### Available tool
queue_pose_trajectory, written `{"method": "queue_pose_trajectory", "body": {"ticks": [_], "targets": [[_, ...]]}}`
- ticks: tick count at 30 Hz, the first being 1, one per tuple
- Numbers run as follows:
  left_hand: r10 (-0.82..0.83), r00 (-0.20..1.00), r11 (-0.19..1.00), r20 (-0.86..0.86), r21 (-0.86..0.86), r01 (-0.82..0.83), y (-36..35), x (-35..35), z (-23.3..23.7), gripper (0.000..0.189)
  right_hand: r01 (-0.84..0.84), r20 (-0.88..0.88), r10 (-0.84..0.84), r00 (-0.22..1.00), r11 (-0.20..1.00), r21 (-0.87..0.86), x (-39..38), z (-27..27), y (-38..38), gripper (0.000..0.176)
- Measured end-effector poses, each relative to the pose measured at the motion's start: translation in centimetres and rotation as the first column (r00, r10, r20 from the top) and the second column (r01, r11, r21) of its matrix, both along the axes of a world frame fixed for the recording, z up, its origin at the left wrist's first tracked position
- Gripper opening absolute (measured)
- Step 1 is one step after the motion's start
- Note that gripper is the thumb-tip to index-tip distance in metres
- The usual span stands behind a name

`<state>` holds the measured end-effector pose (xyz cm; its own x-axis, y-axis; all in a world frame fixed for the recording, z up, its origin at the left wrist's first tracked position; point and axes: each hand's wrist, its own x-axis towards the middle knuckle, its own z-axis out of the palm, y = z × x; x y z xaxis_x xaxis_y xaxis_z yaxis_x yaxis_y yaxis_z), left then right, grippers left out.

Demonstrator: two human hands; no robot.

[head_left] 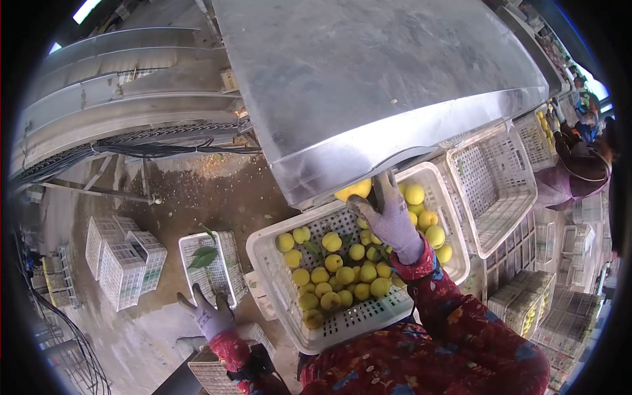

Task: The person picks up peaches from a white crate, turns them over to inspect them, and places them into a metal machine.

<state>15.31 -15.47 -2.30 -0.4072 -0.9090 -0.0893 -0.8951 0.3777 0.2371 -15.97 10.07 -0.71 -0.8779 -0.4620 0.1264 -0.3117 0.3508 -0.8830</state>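
Note:
My right hand (394, 220), in a grey-purple glove, reaches over the far side of a white plastic crate (268, 263). Its thumb and fingers are around a yellow peach (353, 191) at the lower edge of a metal chute (349, 155); the glove partly hides the grip. Many yellow-green peaches (342, 280) lie in the crate with a few leaves among them. My left hand (212, 320), gloved too, is left of the crate with its fingers spread and nothing in them. A green leaf (203, 257) appears just above it, apart from the fingers.
An open white crate (487, 227) stands to the right, with a person (579, 168) beyond it. A smaller crate (230, 266) is on the floor at left, near several stacked crates (125, 270). Cables (145, 150) run along the metal frame at upper left.

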Motion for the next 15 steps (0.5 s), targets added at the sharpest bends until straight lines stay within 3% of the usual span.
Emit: {"method": "queue_pose_trajectory", "body": {"ticks": [2,3,7,10,11,15], "targets": [[0.041,0.998,0.995,0.048,0.09,-0.045,0.1,2.0,-0.9,0.067,0.005,-0.044,-0.003,0.999,0.999,0.053,-0.4,-0.4,0.2,0.065],[-0.034,0.992,0.999,0.122,-0.02,0.037,0.0,4.0,-3.1,0.067,0.01,-0.054,-0.005,0.999,0.996,0.087,-0.3,0.1,-0.1,0.064],[0.043,0.972,0.992,0.231,0.105,-0.069,2.1,2.1,-1.6,0.062,0.03,-0.157,0.003,0.988,0.977,0.21,-0.2,0.9,-1.0,0.065],[0.01,0.976,0.998,0.219,0.065,-0.025,2.7,0.9,-1.1,0.058,0.014,-0.191,0.031,0.981,0.973,0.229,-0.6,1.5,-1.2,0.066],[-0.029,0.989,0.999,0.143,0.028,0.025,2.6,0.9,-1.7,0.057,0.005,-0.17,0.039,0.985,0.968,0.25,-0.6,1.6,-1.1,0.066],[-0.246,0.965,0.969,-0.086,-0.056,0.242,3.8,-1.3,-2.7,0.053,-0.051,-0.344,0.167,0.924,0.945,0.323,-2.8,-0.1,-1.3,0.037]]}}
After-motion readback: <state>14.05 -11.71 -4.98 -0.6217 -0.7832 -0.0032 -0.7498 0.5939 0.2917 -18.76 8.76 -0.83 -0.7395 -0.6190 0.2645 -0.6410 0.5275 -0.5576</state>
